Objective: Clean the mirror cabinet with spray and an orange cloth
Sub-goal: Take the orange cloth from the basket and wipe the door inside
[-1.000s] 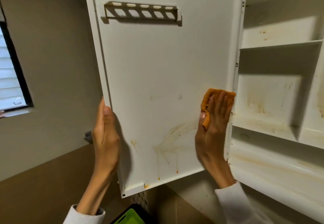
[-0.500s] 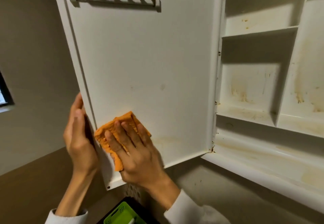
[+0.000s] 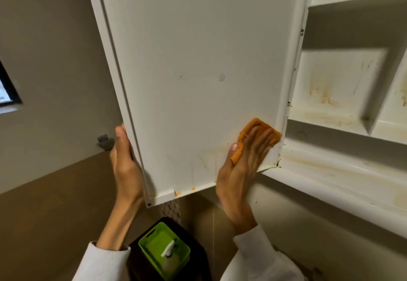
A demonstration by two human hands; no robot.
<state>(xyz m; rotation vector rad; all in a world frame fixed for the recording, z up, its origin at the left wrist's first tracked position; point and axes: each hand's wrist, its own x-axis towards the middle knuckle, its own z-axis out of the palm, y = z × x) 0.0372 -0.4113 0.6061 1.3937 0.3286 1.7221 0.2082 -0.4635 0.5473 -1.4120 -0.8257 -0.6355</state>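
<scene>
We look up at an open white cabinet door (image 3: 198, 71), seeing its inner face. Our right hand (image 3: 240, 170) presses an orange cloth (image 3: 255, 131) flat against the door's lower right corner, close to the hinge edge; the fingers (image 3: 262, 140) are nearly straight and spread over the cloth, with the thumb alongside its left edge. Our left hand (image 3: 125, 162) holds the door's free left edge, thumb in front, the other fingers hidden behind. Orange drips (image 3: 178, 193) dot the door's bottom edge. To the right, the cabinet shelves (image 3: 330, 118) carry yellowish stains. Below, a green basket (image 3: 164, 251) holds a spray bottle (image 3: 168, 252).
</scene>
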